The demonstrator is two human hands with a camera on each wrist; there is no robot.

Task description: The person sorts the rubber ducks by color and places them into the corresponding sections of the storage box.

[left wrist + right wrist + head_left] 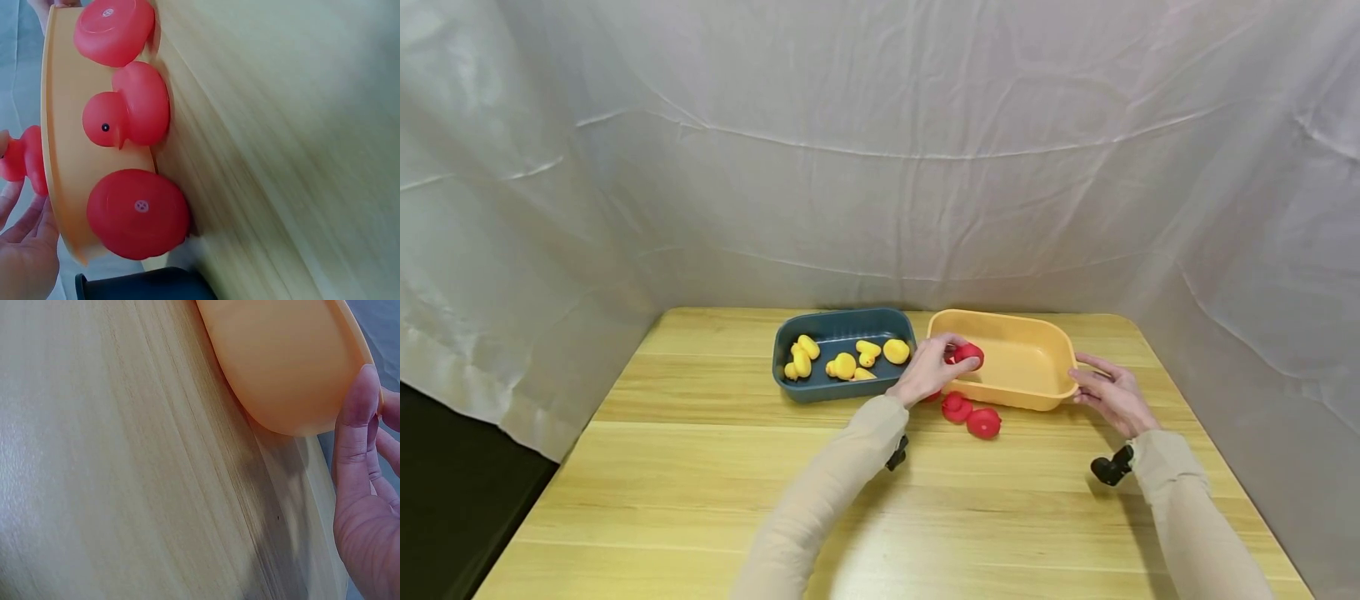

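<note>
My left hand (928, 367) holds a red rubber duck (970, 357) over the left part of an orange plastic bin (1022, 398). In the left wrist view, that duck (31, 159) shows above the bin's rim between thumb and fingers. At the bin's right end, my right hand (1112, 396) pinches the rim; its thumb (362, 394) lies against the edge in the right wrist view. Along the bin's front stand more red ducks, one upright (140, 109) and two showing their round bases, a nearer one (137, 212) and a farther one (115, 31).
Left of the orange bin is a dark blue bin (782, 387) with several yellow rubber ducks (844, 365) inside. Both bins stand at the back of the wooden table (700, 467). A pale cloth curtain (880, 200) hangs behind and at the sides.
</note>
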